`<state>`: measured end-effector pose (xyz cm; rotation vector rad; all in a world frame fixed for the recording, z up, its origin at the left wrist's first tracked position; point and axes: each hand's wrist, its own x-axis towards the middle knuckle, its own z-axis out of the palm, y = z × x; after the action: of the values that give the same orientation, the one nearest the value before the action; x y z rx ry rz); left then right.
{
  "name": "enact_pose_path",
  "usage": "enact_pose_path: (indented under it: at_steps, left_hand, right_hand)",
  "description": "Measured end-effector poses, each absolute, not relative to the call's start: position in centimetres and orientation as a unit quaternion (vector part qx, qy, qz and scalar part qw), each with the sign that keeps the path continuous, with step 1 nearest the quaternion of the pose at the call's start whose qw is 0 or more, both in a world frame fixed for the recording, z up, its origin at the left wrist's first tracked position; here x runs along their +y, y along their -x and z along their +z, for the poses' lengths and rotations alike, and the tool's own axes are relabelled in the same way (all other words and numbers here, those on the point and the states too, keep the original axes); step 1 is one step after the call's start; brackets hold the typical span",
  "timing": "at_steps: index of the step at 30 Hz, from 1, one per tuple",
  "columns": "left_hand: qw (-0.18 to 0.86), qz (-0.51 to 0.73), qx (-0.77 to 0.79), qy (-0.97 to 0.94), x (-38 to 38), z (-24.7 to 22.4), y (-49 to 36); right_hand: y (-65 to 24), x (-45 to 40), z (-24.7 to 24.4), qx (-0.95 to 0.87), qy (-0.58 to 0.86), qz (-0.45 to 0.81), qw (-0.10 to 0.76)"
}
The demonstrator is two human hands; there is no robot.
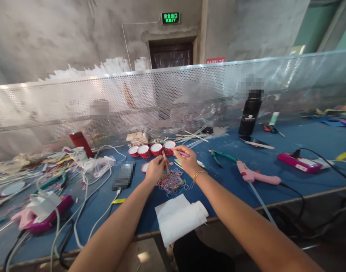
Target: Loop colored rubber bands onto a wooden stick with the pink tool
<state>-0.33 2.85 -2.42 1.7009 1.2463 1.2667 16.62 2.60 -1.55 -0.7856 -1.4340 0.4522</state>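
Note:
My left hand is closed in a pinch on a thin flat wooden stick, which stands nearly upright. My right hand, with a gold bracelet at the wrist, grips a slim pink pen-like tool; its tip points left, close to a red patterned cup. That cup stands at the right end of a row of several such cups with white insides. Another red cup sits beside my left hand, partly hidden. Below both hands lies a loose pile of small coloured loops, too small to name surely.
A white cloth roll lies at the table's front edge. Rightward are green-handled pliers, a pink glue gun and a black bottle. A phone, trailing cables and a power strip lie left. A perforated metal screen stands behind.

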Motion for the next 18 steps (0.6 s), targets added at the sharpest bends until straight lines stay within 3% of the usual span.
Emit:
enact_pose_path:
  at_steps: [5, 8, 14, 18]
  left_hand:
    - [0.334, 0.543, 0.448, -0.627, 2.3, -1.7, 0.1]
    - [0.357, 0.567, 0.437, -0.6, 2.0, -1.5, -0.3]
    - [0.357, 0.616, 0.404, -0.574, 2.2, -1.4, -0.5]
    - [0.389, 0.637, 0.393, -0.537, 2.0, -0.9, -0.7]
  right_hand:
    - [-17.2, 3.4, -1.7, -0.608, 0.355, 0.218, 0.676]
    - [-17.4, 3.7, -2.0, -0.632, 0.381, 0.211, 0.641]
    - [-17.0, 3.1, -2.6, -0.787, 0.452, 0.015, 0.42]
    - [-16.2, 2.8, -3.0, -0.821, 0.465, -0.06, 0.324]
